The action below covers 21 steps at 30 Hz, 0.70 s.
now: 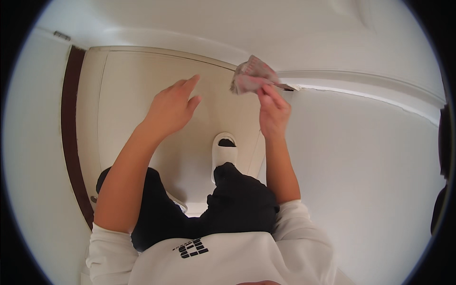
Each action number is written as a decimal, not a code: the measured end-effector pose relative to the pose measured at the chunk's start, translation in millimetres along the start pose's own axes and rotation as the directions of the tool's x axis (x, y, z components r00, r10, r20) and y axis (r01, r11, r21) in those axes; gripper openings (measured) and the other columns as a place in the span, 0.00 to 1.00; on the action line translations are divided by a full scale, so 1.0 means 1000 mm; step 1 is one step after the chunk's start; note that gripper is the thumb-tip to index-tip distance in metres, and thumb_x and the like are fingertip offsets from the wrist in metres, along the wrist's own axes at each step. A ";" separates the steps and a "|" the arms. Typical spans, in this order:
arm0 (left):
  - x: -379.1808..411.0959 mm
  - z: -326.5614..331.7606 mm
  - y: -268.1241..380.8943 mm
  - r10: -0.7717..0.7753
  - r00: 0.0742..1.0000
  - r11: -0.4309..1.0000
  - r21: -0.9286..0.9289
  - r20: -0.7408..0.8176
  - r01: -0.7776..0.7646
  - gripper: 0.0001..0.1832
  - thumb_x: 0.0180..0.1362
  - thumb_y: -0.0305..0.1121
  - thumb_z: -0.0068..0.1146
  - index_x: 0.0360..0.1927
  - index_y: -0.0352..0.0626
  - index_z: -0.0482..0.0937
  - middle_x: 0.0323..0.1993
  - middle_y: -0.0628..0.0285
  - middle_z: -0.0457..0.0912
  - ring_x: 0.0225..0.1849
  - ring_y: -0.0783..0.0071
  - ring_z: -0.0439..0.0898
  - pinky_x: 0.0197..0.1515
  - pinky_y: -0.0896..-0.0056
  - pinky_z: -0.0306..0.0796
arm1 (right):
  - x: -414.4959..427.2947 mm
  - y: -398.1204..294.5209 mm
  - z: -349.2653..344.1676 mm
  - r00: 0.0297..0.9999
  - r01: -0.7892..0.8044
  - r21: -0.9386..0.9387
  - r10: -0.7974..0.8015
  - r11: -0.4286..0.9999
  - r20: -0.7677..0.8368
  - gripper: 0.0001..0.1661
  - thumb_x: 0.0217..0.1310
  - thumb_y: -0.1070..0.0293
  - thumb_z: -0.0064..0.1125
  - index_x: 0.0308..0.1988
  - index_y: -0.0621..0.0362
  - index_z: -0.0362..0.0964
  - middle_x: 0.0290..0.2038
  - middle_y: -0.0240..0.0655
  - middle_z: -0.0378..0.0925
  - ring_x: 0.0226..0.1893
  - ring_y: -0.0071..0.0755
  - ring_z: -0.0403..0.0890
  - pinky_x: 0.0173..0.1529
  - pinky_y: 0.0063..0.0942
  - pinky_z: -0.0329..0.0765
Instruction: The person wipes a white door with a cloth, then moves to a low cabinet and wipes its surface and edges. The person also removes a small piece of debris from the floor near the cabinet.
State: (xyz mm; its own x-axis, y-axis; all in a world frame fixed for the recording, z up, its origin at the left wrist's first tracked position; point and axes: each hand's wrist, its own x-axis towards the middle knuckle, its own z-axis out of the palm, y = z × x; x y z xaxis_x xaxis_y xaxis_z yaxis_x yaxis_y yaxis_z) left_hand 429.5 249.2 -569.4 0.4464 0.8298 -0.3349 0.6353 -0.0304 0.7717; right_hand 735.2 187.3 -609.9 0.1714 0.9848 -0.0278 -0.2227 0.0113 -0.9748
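Observation:
My right hand [274, 107] pinches a crumpled cloth [253, 76], greyish with pink marks, between thumb and fingers. The cloth hangs out to the left of the fingertips, in front of the base of a white panel. My left hand [174, 105] is raised over the beige floor, fingers spread and holding nothing, to the left of the cloth and apart from it.
A white wall or door panel [356, 160] stands close on the right. Along the left runs a dark brown strip [69, 117], with a metal hinge [62, 35] above it. A white slide sandal [225, 153] is on the foot below my hands.

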 end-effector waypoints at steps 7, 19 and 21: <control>0.003 0.004 0.042 0.094 0.933 0.222 -0.921 0.347 0.320 0.31 0.70 0.49 0.58 0.67 0.38 0.70 0.60 0.53 0.79 0.59 0.61 0.80 0.62 0.56 0.75 | -0.005 -0.030 0.056 0.989 -0.116 0.262 0.086 0.958 0.123 0.47 0.62 0.39 0.65 0.68 0.56 0.60 0.64 0.40 0.68 0.66 0.42 0.68 0.67 0.42 0.70; 0.000 -0.004 0.026 -0.186 0.978 0.275 -0.951 0.090 0.139 0.16 0.62 0.28 0.64 0.53 0.40 0.78 0.46 0.61 0.83 0.49 0.71 0.83 0.56 0.63 0.78 | 0.006 -0.042 0.112 0.906 -0.403 0.484 0.265 0.776 0.330 0.41 0.69 0.52 0.62 0.69 0.64 0.58 0.70 0.43 0.64 0.71 0.43 0.65 0.71 0.47 0.69; 0.002 -0.006 0.025 -0.216 0.976 0.351 -0.929 0.042 0.118 0.15 0.61 0.26 0.64 0.51 0.40 0.79 0.45 0.62 0.84 0.47 0.72 0.83 0.53 0.64 0.78 | 0.004 -0.034 0.105 0.867 -0.486 0.337 0.398 0.806 0.299 0.37 0.70 0.54 0.61 0.68 0.62 0.60 0.67 0.43 0.67 0.68 0.43 0.69 0.69 0.46 0.70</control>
State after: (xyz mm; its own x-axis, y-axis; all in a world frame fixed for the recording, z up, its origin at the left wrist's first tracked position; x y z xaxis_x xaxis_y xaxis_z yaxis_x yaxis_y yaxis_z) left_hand 442.1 253.7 -547.6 0.3253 0.7925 -0.5160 -0.3095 0.6048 0.7338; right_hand 642.2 208.7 -553.1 -0.2268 0.9104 -0.3461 -0.5860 -0.4114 -0.6981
